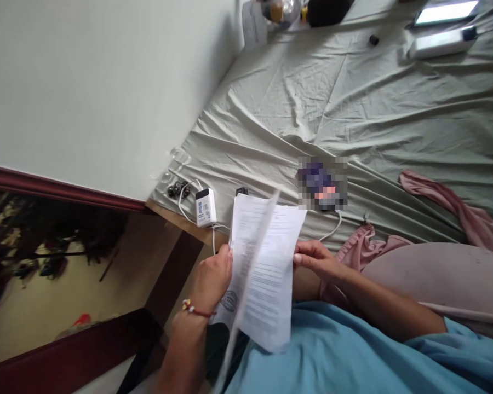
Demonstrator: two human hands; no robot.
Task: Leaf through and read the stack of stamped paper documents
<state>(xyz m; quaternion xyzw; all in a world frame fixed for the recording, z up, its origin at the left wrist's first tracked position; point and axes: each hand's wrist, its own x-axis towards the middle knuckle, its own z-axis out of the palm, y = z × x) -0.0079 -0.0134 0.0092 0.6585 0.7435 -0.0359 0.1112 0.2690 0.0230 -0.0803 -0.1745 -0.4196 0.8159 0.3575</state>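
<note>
I hold a set of printed paper sheets (267,273) low in the middle of the view, over my lap. My left hand (211,279), with a red bead bracelet at the wrist, grips their left edge, and one sheet stands up blurred from there. My right hand (316,260) pinches the right edge of the sheets with closed fingers. The print on the pages is too small to read.
A bed with a wrinkled grey-green sheet (353,109) fills the upper right. On it lie a white charger with cable (205,207), a blurred-out item (322,183), pink cloth (456,208), a lit tablet (443,12) and a white box (439,44). A white wall (98,82) stands left.
</note>
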